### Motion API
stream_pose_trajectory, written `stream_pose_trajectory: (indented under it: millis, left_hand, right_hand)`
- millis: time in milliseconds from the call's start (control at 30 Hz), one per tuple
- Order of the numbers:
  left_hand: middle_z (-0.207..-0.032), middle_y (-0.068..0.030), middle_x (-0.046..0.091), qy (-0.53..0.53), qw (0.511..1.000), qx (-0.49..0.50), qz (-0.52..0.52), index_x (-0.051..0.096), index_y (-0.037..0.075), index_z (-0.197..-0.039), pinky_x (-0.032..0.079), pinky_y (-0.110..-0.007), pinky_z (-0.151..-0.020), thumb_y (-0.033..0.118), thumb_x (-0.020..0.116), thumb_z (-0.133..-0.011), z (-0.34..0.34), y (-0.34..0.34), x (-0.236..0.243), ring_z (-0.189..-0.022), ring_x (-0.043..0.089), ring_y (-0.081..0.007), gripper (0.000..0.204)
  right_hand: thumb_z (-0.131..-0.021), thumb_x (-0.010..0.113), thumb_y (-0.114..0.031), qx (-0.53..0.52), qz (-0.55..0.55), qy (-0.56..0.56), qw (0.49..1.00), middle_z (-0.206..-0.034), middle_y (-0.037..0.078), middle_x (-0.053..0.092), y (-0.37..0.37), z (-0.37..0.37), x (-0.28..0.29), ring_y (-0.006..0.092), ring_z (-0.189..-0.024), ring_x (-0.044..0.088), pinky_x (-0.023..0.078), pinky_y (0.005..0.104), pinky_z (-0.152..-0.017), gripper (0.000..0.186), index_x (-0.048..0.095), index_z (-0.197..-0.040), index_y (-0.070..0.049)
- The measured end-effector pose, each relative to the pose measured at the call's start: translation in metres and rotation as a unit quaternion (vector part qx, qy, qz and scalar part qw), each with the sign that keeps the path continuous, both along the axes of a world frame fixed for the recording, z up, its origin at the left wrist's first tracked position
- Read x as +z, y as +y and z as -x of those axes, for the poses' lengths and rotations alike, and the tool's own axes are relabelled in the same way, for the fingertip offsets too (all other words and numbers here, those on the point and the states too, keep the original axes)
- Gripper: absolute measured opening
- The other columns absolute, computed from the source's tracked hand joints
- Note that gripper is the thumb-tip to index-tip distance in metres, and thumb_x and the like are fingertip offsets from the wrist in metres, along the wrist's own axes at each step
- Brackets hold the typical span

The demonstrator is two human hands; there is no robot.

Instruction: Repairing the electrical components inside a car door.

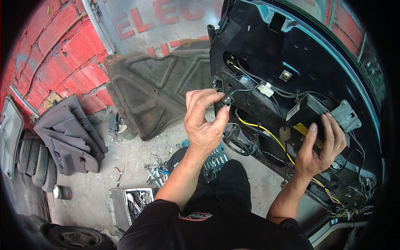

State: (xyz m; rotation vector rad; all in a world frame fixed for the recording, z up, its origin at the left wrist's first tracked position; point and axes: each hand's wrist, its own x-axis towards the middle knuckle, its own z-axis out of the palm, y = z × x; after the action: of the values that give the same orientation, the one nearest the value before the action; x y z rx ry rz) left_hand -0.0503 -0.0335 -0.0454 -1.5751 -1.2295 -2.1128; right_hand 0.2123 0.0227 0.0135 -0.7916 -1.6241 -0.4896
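In front of me stands a car door (250,46) stripped of its trim, its dark inner metal and wiring exposed. My left hand (202,125) pinches a small black electrical connector (227,100) between thumb and fingers at the door's left edge. From the connector a dark cable runs right to a white plastic clip (265,89). My right hand (321,152) lies on the door with fingers stretched out, fingertips against the lower edge of a black box (307,109). Beside that box sits a grey metal bracket (348,116). A yellow wire (266,130) crosses the door below.
Tools (156,171) and an open toolbox (137,200) lie on the floor by my legs, with a socket set (214,164) between them. Grey trim panels (73,133) and tyres (36,162) stand at left. A black moulded liner (154,87) leans behind the door.
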Motion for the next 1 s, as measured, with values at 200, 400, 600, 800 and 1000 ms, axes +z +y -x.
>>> stream_pose_trajectory:
  millis: [200, 400, 600, 800, 1000]
  left_hand:
    - [-0.118, -0.0135, 0.071, -0.009, 1.000, -0.007, 0.000, 0.066, -0.001, -0.120, 0.049, -0.036, -0.105, -0.010, 0.077, -0.089, 0.002, 0.000, -0.003, -0.115, 0.063, -0.0216, 0.034]
    - [-0.123, -0.0158, 0.074, -0.203, 0.962, -0.178, 0.033, 0.061, -0.001, -0.128, 0.057, -0.032, -0.098, -0.002, 0.074, -0.100, -0.006, 0.001, -0.003, -0.106, 0.070, -0.0175, 0.032]
    - [-0.116, -0.0167, 0.073, -0.268, 0.935, -0.229, 0.022, 0.056, -0.002, -0.136, 0.057, -0.038, -0.095, 0.002, 0.071, -0.100, -0.008, 0.005, -0.001, -0.105, 0.071, -0.0223, 0.039]
    - [-0.105, -0.0109, 0.074, -0.285, 0.925, -0.248, 0.048, 0.051, -0.005, -0.147, 0.057, -0.032, -0.090, 0.004, 0.071, -0.101, -0.012, 0.004, 0.008, -0.096, 0.072, -0.0174, 0.051]
    - [-0.100, -0.0097, 0.073, -0.312, 0.922, -0.224, 0.047, 0.055, -0.005, -0.143, 0.056, -0.034, -0.087, 0.008, 0.070, -0.103, -0.011, 0.005, 0.009, -0.093, 0.070, -0.0180, 0.045]
  right_hand:
    - [-0.092, 0.077, -0.006, -0.003, 0.001, -0.003, 1.000, -0.127, 0.007, 0.075, -0.002, -0.001, 0.000, 0.0263, -0.120, 0.060, 0.042, 0.0421, -0.111, 0.030, 0.079, -0.121, -0.007]
    - [-0.090, 0.077, -0.005, -0.001, 0.001, 0.001, 1.000, -0.125, 0.007, 0.076, -0.002, -0.001, -0.001, 0.0258, -0.120, 0.060, 0.043, 0.0408, -0.110, 0.029, 0.080, -0.119, -0.007]
    - [-0.089, 0.079, -0.006, -0.003, -0.005, 0.016, 1.000, -0.122, 0.004, 0.077, 0.002, 0.001, 0.001, 0.0231, -0.118, 0.061, 0.044, 0.0383, -0.108, 0.028, 0.081, -0.117, -0.009]
    - [-0.090, 0.078, -0.010, -0.006, 0.002, 0.016, 1.000, -0.122, 0.002, 0.077, 0.008, -0.005, -0.006, 0.0205, -0.120, 0.061, 0.044, 0.0368, -0.109, 0.027, 0.081, -0.116, -0.012]
    - [-0.091, 0.078, -0.010, 0.004, 0.001, 0.004, 1.000, -0.123, 0.002, 0.077, 0.005, -0.004, -0.004, 0.0197, -0.121, 0.061, 0.044, 0.0360, -0.110, 0.026, 0.081, -0.117, -0.013]
